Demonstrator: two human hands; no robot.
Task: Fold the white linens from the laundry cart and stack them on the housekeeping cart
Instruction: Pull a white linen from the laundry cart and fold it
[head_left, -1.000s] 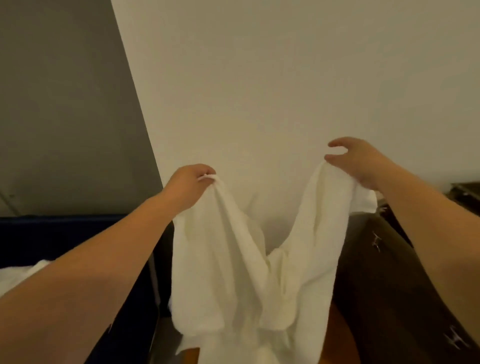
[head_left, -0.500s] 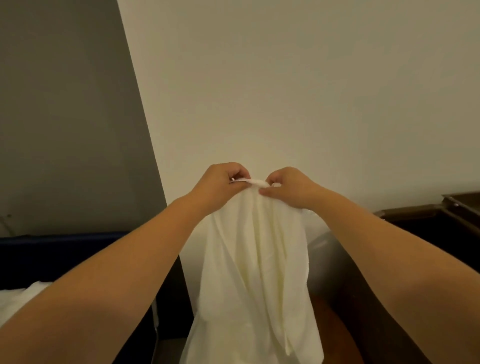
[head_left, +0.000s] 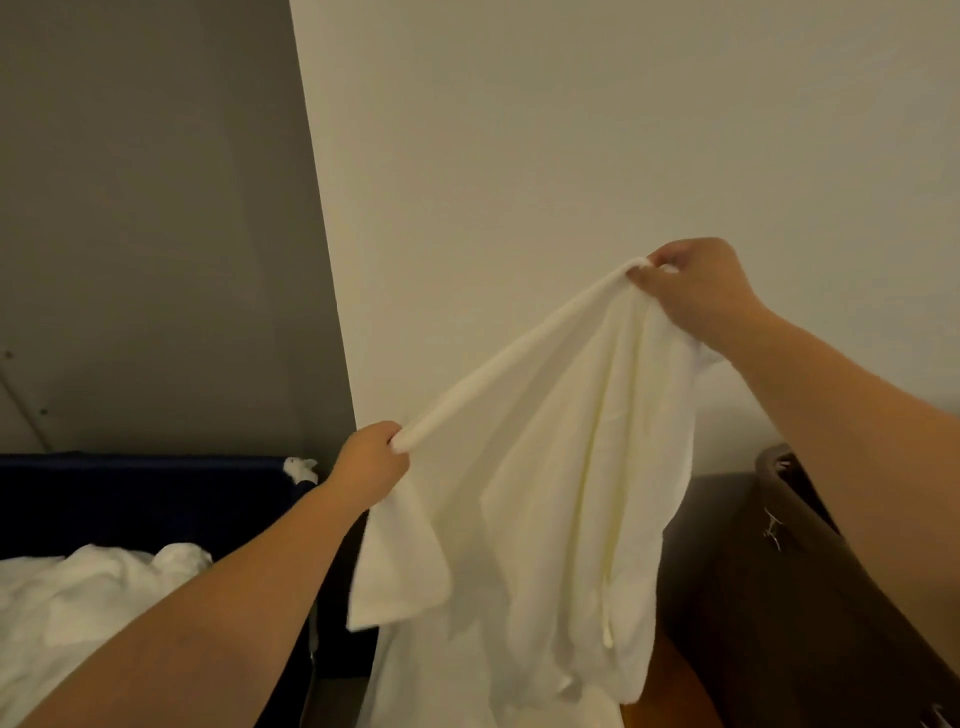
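A white linen (head_left: 550, 499) hangs in the air in front of a pale wall. My left hand (head_left: 371, 462) grips its top edge low at the centre left. My right hand (head_left: 691, 291) pinches the same edge higher up at the right, so the edge runs taut and slanted between them. The rest of the cloth drapes down past the bottom of the view. The dark blue laundry cart (head_left: 156, 493) stands at the lower left with a heap of white linens (head_left: 88, 613) inside it.
A dark brown cart or cabinet (head_left: 779, 597) stands at the lower right, partly behind my right forearm. A grey wall panel (head_left: 145, 234) fills the upper left, with a pale wall straight ahead. A strip of orange-brown floor (head_left: 670, 691) shows below the cloth.
My hands, together at the cloth's top edge half a second ago, have drawn apart. The left has dropped down and left, the right has risen to the right, stretching the edge.
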